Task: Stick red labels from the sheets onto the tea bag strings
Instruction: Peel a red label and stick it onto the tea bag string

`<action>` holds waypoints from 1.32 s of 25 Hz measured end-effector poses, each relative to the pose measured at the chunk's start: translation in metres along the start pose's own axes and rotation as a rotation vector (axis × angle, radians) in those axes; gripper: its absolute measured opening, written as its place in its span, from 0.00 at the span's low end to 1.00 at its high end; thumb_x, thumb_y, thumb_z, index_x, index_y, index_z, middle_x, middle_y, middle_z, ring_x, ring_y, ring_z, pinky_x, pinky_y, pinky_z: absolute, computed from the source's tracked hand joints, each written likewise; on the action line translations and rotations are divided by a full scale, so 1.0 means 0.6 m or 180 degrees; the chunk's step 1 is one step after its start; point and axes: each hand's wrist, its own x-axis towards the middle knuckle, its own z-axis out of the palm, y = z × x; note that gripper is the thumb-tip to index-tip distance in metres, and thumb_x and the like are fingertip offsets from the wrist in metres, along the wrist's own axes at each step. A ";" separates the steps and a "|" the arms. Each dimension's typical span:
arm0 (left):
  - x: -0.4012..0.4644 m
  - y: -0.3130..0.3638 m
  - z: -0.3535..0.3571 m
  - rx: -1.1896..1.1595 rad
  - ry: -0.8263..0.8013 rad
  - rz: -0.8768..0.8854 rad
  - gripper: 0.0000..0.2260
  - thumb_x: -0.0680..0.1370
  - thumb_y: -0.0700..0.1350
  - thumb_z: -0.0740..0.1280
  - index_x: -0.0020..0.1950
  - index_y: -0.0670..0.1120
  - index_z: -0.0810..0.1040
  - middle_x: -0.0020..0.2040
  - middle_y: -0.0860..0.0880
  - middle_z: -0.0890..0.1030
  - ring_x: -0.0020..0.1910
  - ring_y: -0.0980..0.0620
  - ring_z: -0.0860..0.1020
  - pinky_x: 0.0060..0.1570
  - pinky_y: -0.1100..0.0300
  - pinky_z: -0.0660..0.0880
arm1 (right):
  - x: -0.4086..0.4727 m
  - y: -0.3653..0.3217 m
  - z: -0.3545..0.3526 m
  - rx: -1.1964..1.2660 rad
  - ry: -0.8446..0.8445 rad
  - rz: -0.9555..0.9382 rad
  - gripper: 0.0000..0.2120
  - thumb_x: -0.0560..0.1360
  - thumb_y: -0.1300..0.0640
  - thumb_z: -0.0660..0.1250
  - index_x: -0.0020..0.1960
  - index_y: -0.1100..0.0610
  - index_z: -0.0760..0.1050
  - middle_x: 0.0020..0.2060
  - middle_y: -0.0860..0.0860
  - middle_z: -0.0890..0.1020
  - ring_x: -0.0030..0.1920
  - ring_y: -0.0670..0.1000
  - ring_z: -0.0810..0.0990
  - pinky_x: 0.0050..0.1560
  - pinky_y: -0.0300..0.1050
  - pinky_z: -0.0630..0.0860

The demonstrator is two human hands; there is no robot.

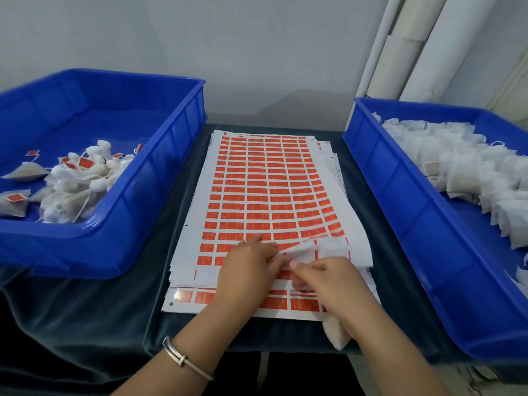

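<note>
Both hands [288, 270] meet over the red label sheets [263, 195].

Left hand [251, 261] flat; right hand [328, 284] fingers pinched.

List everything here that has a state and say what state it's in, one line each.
Left bin: partly filled with labelled tea bags.
Right bin: filled with unlabelled tea bags.
Label sheets: stacked flat, top sheet's right corner lifted.
Left hand: resting on the sheets.
Right hand: fingers curled; grip unclear.
Tea bag: tucked under the right hand.
</note>
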 end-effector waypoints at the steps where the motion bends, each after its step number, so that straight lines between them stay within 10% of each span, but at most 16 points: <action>1: -0.003 0.006 -0.002 -0.0263 0.0130 -0.0103 0.11 0.76 0.56 0.64 0.53 0.55 0.82 0.50 0.62 0.81 0.46 0.64 0.77 0.50 0.70 0.71 | 0.001 0.001 0.001 0.0304 0.0140 -0.0013 0.15 0.72 0.41 0.67 0.36 0.50 0.82 0.33 0.43 0.84 0.36 0.44 0.83 0.36 0.37 0.73; 4: -0.015 0.028 -0.011 -0.0727 0.0478 -0.0246 0.11 0.75 0.56 0.66 0.55 0.57 0.82 0.43 0.67 0.77 0.34 0.72 0.71 0.39 0.78 0.65 | 0.006 0.000 0.005 0.1241 0.0290 -0.0126 0.11 0.69 0.41 0.70 0.45 0.47 0.81 0.38 0.42 0.85 0.39 0.46 0.84 0.35 0.37 0.75; 13: -0.039 0.042 -0.019 -0.1302 0.0345 -0.0454 0.17 0.72 0.56 0.69 0.60 0.56 0.78 0.47 0.72 0.74 0.42 0.77 0.70 0.43 0.81 0.65 | 0.031 0.013 0.014 0.2790 0.0122 0.0011 0.13 0.66 0.56 0.74 0.51 0.53 0.80 0.36 0.51 0.84 0.25 0.44 0.75 0.21 0.35 0.67; 28: -0.019 0.042 -0.051 -0.0671 0.0361 0.0211 0.10 0.75 0.53 0.67 0.53 0.52 0.83 0.48 0.57 0.83 0.34 0.71 0.70 0.34 0.84 0.63 | 0.035 0.013 0.016 0.2436 -0.0069 -0.0506 0.22 0.62 0.47 0.73 0.54 0.51 0.79 0.34 0.46 0.83 0.25 0.42 0.73 0.22 0.36 0.68; 33: -0.014 0.035 -0.054 -0.1155 0.0178 -0.0308 0.04 0.74 0.53 0.69 0.47 0.58 0.82 0.38 0.70 0.76 0.39 0.76 0.73 0.32 0.83 0.66 | 0.033 0.011 0.017 0.2361 -0.0055 -0.0488 0.21 0.62 0.47 0.73 0.54 0.49 0.79 0.35 0.46 0.83 0.25 0.41 0.75 0.23 0.36 0.68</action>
